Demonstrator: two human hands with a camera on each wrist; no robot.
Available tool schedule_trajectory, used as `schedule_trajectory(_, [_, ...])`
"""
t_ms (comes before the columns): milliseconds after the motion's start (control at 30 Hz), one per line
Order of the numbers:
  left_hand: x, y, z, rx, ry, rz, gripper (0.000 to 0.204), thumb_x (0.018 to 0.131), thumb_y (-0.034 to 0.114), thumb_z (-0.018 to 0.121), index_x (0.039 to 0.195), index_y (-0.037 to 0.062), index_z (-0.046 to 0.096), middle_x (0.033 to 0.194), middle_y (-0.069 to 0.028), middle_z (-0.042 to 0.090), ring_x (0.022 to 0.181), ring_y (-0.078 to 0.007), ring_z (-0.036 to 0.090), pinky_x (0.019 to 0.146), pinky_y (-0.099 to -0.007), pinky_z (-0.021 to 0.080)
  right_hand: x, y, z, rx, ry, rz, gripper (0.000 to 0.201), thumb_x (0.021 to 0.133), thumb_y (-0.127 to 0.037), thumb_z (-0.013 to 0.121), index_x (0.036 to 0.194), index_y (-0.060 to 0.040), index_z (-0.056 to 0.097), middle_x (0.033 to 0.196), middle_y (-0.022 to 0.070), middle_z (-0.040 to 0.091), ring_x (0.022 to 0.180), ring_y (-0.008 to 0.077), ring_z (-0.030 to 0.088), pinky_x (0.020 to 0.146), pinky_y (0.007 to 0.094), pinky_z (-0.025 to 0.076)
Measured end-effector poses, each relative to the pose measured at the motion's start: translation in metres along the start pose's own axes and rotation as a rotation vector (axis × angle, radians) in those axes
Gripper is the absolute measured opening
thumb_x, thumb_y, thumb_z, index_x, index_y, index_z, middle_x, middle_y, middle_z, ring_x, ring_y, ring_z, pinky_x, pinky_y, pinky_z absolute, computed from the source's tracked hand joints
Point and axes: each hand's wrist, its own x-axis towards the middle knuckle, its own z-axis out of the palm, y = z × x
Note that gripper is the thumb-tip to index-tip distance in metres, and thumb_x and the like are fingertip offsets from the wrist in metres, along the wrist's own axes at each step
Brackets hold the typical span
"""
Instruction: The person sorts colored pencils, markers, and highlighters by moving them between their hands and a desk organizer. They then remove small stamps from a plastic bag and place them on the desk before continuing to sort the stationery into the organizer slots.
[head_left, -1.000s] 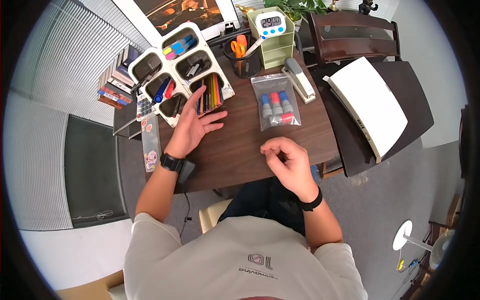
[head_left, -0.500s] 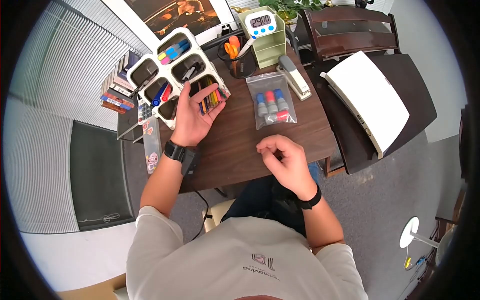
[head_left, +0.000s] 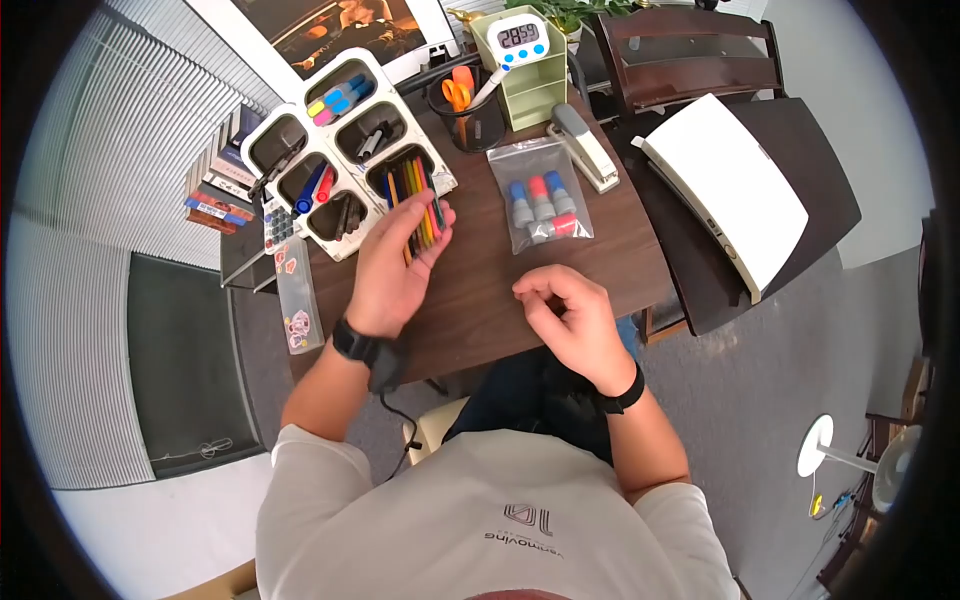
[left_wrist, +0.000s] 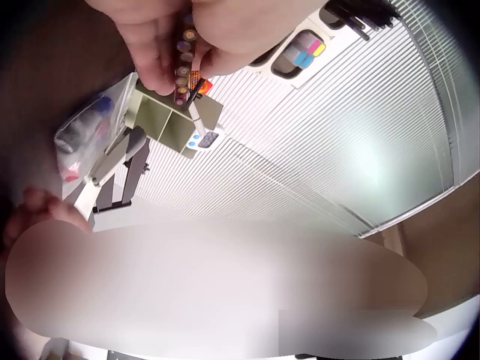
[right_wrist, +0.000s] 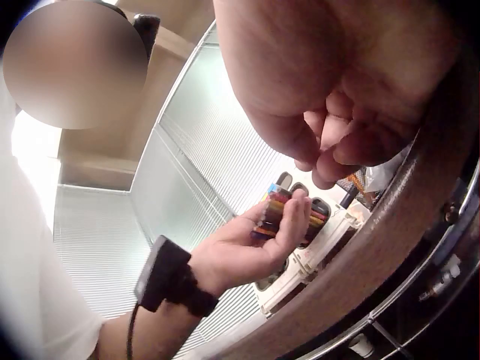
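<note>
The left hand [head_left: 390,280] grips a bundle of colored pencils [head_left: 424,228], thumb on one side and fingers on the other. In the head view the pencils' far ends overlap the lower right compartment of a white desk organizer [head_left: 447,181]. Their near ends show between the fingers in the left wrist view, and the bundle sits in the left palm in the right wrist view. At the table's front edge is the right hand [head_left: 578,325], fingers loosely curled around nothing. Just beyond it lies a clear zip bag [head_left: 505,165] with several grey bottles [head_left: 541,205] capped in blue and red.
Behind the bag are a stapler [head_left: 585,150], a black mesh pen cup [head_left: 480,130] and a green holder [head_left: 535,100] bearing a timer [head_left: 520,38]. Along the left edge lie a stickered clear case [head_left: 298,300] and a calculator [head_left: 278,225]. Markers and pens fill other organizer compartments.
The left hand has gone from spread fingers over the pencils to closing around them. The right hand keeps its place. The timer went from 29:00 to 28:59.
</note>
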Motion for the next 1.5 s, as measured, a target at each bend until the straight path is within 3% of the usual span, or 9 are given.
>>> schedule_trajectory(200, [-0.081, -0.033, -0.002, 0.0, -0.019, -0.033, 0.033, 0.108, 0.022, 0.055, 0.131, -0.0003, 0.063, 0.12, -0.0147, 0.071, 0.107, -0.0218, 0.07, 0.092, -0.0355, 0.057, 0.006, -0.018, 0.005, -0.101, -0.051, 0.062, 0.015, 0.099, -0.013, 0.068, 0.102, 0.0011, 0.071, 0.089, 0.0112, 0.07, 0.076, 0.0183, 0.068, 0.07, 0.0296, 0.055])
schedule_trajectory(367, [-0.092, -0.055, -0.011, 0.044, -0.222, 0.048, 0.035, 0.11, 0.024, 0.052, 0.126, -0.0037, 0.066, 0.12, -0.0212, 0.071, 0.105, -0.0293, 0.073, 0.091, -0.0405, 0.06, 0.019, -0.021, 0.014, 0.063, -0.202, 0.301, 0.048, 0.107, -0.041, 0.057, 0.097, 0.0032, 0.072, 0.077, 0.0109, 0.069, 0.073, 0.021, 0.067, 0.071, 0.0346, 0.054])
schedule_trajectory(533, [-0.068, -0.037, -0.019, 0.437, -0.662, -0.022, 0.03, 0.104, 0.02, 0.064, 0.122, -0.0016, 0.074, 0.11, -0.0101, 0.077, 0.094, -0.0136, 0.071, 0.082, -0.0286, 0.057, 0.031, -0.022, 0.014, 0.293, -0.373, 0.472, 0.039, 0.102, -0.032, 0.069, 0.12, 0.0024, 0.069, 0.096, 0.0084, 0.075, 0.087, 0.0117, 0.069, 0.077, 0.0272, 0.056])
schedule_trajectory(667, [-0.035, -0.02, -0.017, 0.571, -0.885, -0.128, 0.032, 0.101, 0.022, 0.07, 0.12, -0.0031, 0.074, 0.116, -0.0157, 0.074, 0.105, -0.0196, 0.071, 0.091, -0.0316, 0.055, 0.029, -0.007, 0.025, 0.618, -0.283, 0.451, 0.035, 0.1, -0.016, 0.071, 0.13, 0.0019, 0.065, 0.125, 0.0133, 0.071, 0.114, 0.0193, 0.069, 0.098, 0.0339, 0.057])
schedule_trajectory(833, [-0.02, -0.018, -0.021, 0.606, -1.042, -0.203, 0.03, 0.097, 0.018, 0.074, 0.119, -0.0019, 0.075, 0.123, -0.0106, 0.07, 0.114, -0.018, 0.065, 0.097, -0.0317, 0.051, 0.026, 0.003, 0.024, 0.679, -0.215, 0.432, 0.033, 0.102, -0.012, 0.066, 0.131, 0.0036, 0.063, 0.126, 0.0157, 0.071, 0.116, 0.0232, 0.069, 0.1, 0.0375, 0.057])
schedule_trajectory(967, [-0.023, -0.012, -0.022, 0.67, -1.045, -0.079, 0.022, 0.094, 0.015, 0.073, 0.11, 0.0011, 0.078, 0.119, -0.0102, 0.069, 0.11, -0.0193, 0.065, 0.094, -0.0304, 0.051, 0.021, 0.003, 0.025, 0.774, -0.151, 0.478, 0.039, 0.105, -0.016, 0.064, 0.137, 0.0033, 0.057, 0.128, 0.0187, 0.069, 0.118, 0.026, 0.069, 0.102, 0.0412, 0.057])
schedule_trajectory(1167, [-0.027, -0.014, -0.039, 0.805, -0.625, 0.417, 0.008, 0.094, 0.006, 0.071, 0.092, -0.0001, 0.076, 0.112, -0.0122, 0.068, 0.101, -0.0204, 0.066, 0.088, -0.0309, 0.051, 0.029, -0.008, 0.032, 0.674, 0.008, 0.231, 0.032, 0.105, -0.015, 0.063, 0.131, 0.0025, 0.062, 0.122, 0.0141, 0.072, 0.115, 0.0206, 0.069, 0.098, 0.0369, 0.057])
schedule_trajectory(1300, [-0.016, -0.023, -0.048, 0.455, -0.481, 0.446, 0.038, 0.092, 0.012, 0.076, 0.125, 0.0001, 0.063, 0.142, -0.0136, 0.056, 0.127, -0.0228, 0.057, 0.109, -0.0376, 0.046, 0.041, -0.023, 0.039, 0.195, -0.101, -0.028, 0.024, 0.103, -0.015, 0.067, 0.12, 0.0026, 0.068, 0.112, 0.0085, 0.075, 0.106, 0.0149, 0.071, 0.082, 0.0324, 0.057])
schedule_trajectory(1500, [-0.012, -0.001, -0.049, 0.716, -0.544, 0.738, 0.06, 0.084, 0.013, 0.082, 0.14, 0.0048, 0.062, 0.15, -0.0148, 0.057, 0.138, -0.0324, 0.055, 0.112, -0.0419, 0.046, 0.052, -0.009, 0.06, -0.127, -0.36, -0.113, 0.035, 0.09, -0.004, 0.072, 0.125, -0.0023, 0.067, 0.101, 0.0158, 0.076, 0.092, 0.0311, 0.076, 0.08, 0.037, 0.059])
